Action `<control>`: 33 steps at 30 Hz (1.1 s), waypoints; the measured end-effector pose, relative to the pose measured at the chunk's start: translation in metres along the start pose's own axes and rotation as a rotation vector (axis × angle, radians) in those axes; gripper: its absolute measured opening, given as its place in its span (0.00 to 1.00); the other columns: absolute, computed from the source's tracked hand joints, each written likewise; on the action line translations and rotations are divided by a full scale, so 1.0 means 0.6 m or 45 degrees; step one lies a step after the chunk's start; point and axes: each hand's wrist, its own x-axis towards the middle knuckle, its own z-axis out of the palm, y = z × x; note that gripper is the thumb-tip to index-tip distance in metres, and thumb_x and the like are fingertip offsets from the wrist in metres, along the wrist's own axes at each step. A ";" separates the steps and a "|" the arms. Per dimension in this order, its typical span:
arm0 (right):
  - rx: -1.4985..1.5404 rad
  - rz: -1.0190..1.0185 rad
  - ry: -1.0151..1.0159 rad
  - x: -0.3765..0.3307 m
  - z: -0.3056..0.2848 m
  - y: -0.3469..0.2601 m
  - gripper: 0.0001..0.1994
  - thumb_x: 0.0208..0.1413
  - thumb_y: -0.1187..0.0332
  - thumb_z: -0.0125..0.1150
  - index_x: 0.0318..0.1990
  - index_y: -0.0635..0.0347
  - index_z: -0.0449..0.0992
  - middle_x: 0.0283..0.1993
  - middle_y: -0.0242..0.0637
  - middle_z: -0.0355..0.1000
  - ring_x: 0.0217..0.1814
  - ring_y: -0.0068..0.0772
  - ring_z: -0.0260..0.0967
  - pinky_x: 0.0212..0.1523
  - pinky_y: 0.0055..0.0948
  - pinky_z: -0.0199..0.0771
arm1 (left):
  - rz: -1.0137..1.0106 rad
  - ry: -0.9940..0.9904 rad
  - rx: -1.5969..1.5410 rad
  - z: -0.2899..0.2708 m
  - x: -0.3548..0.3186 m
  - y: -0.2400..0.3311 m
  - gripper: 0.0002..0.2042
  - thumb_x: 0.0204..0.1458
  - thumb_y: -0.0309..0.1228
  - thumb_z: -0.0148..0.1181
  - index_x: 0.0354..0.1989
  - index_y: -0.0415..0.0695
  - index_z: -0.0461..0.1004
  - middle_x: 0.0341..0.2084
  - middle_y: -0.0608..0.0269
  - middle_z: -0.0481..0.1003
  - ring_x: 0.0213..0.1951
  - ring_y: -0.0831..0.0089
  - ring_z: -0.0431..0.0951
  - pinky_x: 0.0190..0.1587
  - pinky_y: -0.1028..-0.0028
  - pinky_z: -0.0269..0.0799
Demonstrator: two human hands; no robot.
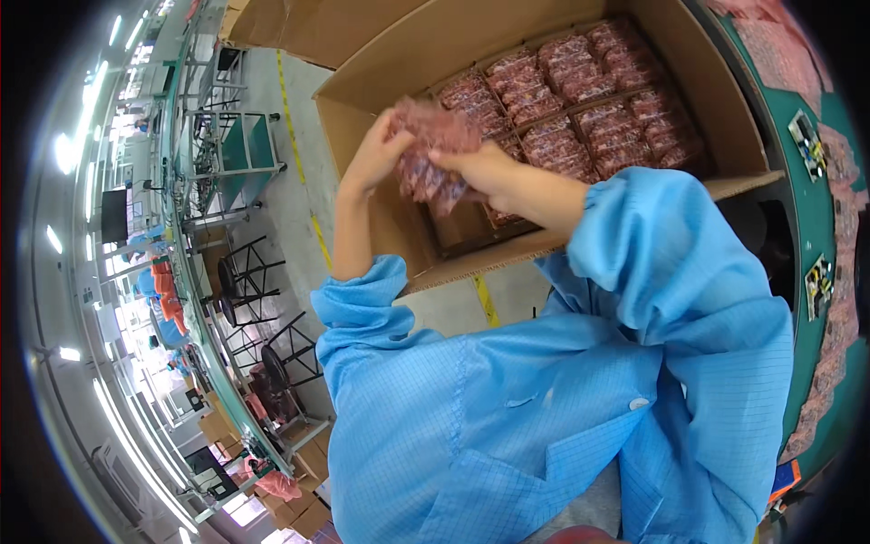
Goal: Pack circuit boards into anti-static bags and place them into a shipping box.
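Between my two hands is a bundle wrapped in pink bubble wrap, slightly blurred, held over the near left part of a large open cardboard box. My left hand grips its left side, with the thumb on top. On its right side, my right hand is closed with the thumb pressed onto the wrap. Inside the box, cardboard dividers part several similar pink-wrapped bundles, standing in rows. Bare cardboard of a compartment shows beneath the held bundle.
A green-topped table runs along the right, bearing circuit boards and pink bubble wrap. Left of the box, the floor has yellow tape. Farther left stand a green-shelved cart, black stools and a long workbench with people.
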 end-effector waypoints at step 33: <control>0.023 0.536 0.197 0.050 -0.092 0.211 0.12 0.62 0.79 0.47 0.52 0.64 0.71 0.52 0.36 0.70 0.53 0.30 0.70 0.55 0.30 0.78 | -0.433 -0.433 0.662 0.063 -0.021 -0.154 0.28 0.49 0.24 0.58 0.62 0.42 0.64 0.51 0.47 0.74 0.55 0.57 0.74 0.60 0.65 0.67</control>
